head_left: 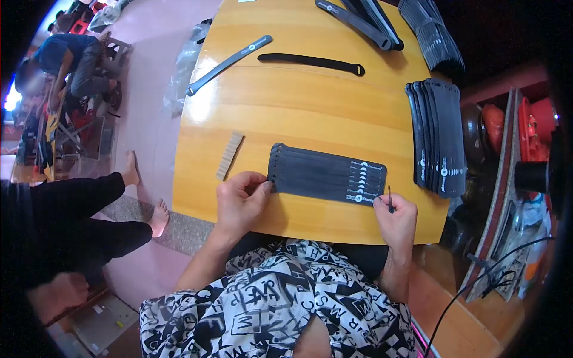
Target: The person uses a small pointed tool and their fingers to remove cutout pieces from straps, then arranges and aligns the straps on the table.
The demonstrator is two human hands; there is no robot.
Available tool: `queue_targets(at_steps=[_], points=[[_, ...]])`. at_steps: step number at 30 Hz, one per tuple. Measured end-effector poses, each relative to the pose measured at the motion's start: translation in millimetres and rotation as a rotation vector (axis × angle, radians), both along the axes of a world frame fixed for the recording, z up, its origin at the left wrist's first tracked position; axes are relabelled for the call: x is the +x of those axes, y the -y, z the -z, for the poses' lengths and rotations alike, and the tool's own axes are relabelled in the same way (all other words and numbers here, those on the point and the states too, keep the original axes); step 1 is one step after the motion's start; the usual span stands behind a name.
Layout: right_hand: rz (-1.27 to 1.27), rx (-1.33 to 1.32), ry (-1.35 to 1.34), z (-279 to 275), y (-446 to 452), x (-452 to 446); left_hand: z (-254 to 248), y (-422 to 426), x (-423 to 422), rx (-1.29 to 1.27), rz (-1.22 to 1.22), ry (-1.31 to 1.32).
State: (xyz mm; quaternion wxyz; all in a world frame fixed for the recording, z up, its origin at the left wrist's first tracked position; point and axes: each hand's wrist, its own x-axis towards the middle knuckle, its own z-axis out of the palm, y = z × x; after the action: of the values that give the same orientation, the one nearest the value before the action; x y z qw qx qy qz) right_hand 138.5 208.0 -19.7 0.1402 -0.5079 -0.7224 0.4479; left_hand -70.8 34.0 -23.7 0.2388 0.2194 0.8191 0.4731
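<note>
A fanned stack of black cable straps [322, 173] with white printing lies on the wooden table in front of me. My left hand [242, 200] pinches the stack's near left corner between thumb and fingers. At the stack's right end, my right hand [397, 218] is closed, with a thin dark pointed object [391, 203] sticking up from its fingers; its kind is unclear. The right fingertips are at the straps' near right corner, and I cannot tell whether they also grip it. A ridged tan strip [230, 156] lies beyond my left hand.
Two single straps, one grey [230, 64] and one black [311, 61], lie farther up the table [334, 113]. Stacked straps [439, 137] stand at the right edge, with a bundle [431, 36] behind. People are at the left; shelves with a cable are right.
</note>
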Motion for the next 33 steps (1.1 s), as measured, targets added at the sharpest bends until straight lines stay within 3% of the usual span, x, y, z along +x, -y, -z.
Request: queue_targets(at_steps=[20,33], points=[[0.042,-0.045,-0.024,1.1,-3.0,-4.3,5.9,-2.3,3.5,-0.01,-0.029,-0.028],[0.014,0.179,0.165,-3.5,3.5,-15.0,5.0,-5.0,2.0,-0.054,-0.037,-0.068]])
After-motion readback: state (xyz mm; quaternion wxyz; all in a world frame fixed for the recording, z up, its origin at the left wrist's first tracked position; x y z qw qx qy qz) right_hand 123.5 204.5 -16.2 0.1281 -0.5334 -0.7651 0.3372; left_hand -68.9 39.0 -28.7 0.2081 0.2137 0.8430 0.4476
